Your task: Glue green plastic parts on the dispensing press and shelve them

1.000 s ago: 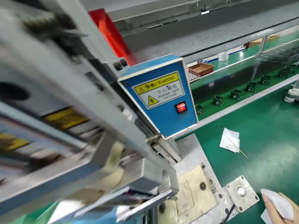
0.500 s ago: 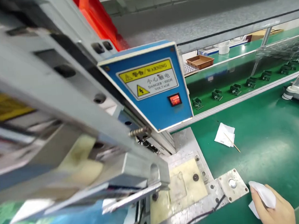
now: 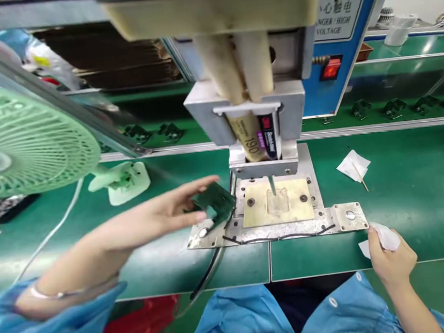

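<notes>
Holding a green part [image 3: 219, 200] in the left hand [image 3: 164, 214], between thumb and fingers, left of the cream plate [image 3: 257, 218]. Gripping a white cloth [image 3: 386, 237] in the curled right hand [image 3: 394, 262], by the metal base [image 3: 278, 229].

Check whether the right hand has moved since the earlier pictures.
No, not noticeably: the right hand, holding white paper, stays beside the same corner of the square metal end plate.
</notes>
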The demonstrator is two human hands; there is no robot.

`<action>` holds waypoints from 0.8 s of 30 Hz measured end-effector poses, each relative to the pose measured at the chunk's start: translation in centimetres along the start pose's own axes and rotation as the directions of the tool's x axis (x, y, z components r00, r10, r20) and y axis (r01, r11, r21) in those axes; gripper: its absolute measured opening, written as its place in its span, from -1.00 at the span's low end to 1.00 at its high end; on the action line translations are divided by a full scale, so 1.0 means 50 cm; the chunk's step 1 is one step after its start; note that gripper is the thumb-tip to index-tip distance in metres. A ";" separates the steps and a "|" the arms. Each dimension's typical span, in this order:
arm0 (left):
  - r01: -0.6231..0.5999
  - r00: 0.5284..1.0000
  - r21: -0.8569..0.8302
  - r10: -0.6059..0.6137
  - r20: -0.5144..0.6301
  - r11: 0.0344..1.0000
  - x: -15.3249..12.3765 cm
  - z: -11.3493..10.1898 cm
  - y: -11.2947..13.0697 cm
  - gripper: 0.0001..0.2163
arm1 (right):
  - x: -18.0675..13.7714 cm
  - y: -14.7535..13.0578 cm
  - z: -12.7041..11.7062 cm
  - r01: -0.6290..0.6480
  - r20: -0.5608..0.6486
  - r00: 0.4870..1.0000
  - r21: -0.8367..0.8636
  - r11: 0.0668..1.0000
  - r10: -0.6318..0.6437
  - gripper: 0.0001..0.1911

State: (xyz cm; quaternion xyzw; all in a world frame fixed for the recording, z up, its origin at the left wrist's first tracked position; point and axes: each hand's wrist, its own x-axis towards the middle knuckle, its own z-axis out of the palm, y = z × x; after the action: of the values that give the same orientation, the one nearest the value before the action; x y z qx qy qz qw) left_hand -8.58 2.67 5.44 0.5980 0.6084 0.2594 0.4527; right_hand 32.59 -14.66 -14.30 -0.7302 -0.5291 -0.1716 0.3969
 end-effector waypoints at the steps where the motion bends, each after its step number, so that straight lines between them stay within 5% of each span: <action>1: 0.089 0.977 -0.034 -0.081 0.198 0.995 -0.019 0.022 -0.013 -0.29 | 0.000 0.001 0.001 -0.020 0.003 1.000 0.006 1.000 0.020 -0.60; 3: 0.198 0.877 -0.077 -0.141 0.460 0.977 -0.043 0.079 -0.036 -0.30 | 0.000 0.004 0.003 -0.059 0.002 0.998 0.007 0.998 0.059 -0.58; 5: 0.201 0.841 -0.087 -0.127 0.526 0.976 -0.046 0.139 -0.048 -0.42 | 0.000 0.007 0.005 -0.071 0.000 0.997 0.004 0.997 0.071 -0.57; 10: 0.141 0.889 -0.155 -0.056 0.455 0.978 0.011 0.222 -0.035 -0.46 | 0.002 0.010 0.009 -0.059 0.017 0.998 0.018 0.998 0.059 -0.52; 16: -0.023 0.924 -0.115 0.065 0.376 0.993 0.069 0.239 -0.021 -0.46 | 0.001 0.008 0.012 -0.121 0.056 0.991 0.037 0.992 0.119 -0.48; 24: -0.255 0.936 0.076 0.227 0.270 0.964 0.073 0.259 -0.046 -0.31 | 0.005 -0.001 0.008 -0.283 0.117 0.956 0.109 0.953 0.271 -0.47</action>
State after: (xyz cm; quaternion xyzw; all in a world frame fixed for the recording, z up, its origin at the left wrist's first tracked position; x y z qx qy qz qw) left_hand 1.87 2.91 -3.31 0.7209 0.4794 0.1986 0.4594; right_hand 32.59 -14.19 -14.35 -0.7787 -0.4503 -0.0440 0.4346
